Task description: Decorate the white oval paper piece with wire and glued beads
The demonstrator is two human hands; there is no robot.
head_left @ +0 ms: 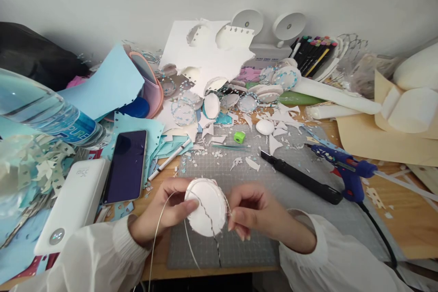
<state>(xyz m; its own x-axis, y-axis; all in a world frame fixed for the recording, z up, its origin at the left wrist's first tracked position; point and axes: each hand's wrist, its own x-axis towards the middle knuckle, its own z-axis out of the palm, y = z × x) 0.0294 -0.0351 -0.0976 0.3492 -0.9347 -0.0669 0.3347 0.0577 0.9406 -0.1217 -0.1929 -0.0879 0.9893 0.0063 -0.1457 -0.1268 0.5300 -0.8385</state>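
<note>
A white foam disc is held over the grey cutting mat near the desk's front edge. My left hand grips its left side, thumb laid across the face. My right hand pinches its right rim, where thin silver wire wraps around the disc. A twisted length of wire crosses the disc's face and hangs down below it; another loose strand curves down to the left.
A blue glue gun and a black utility knife lie right of the mat. A phone, white power bank and water bottle are at left. Paper scraps, foam discs and markers crowd the back.
</note>
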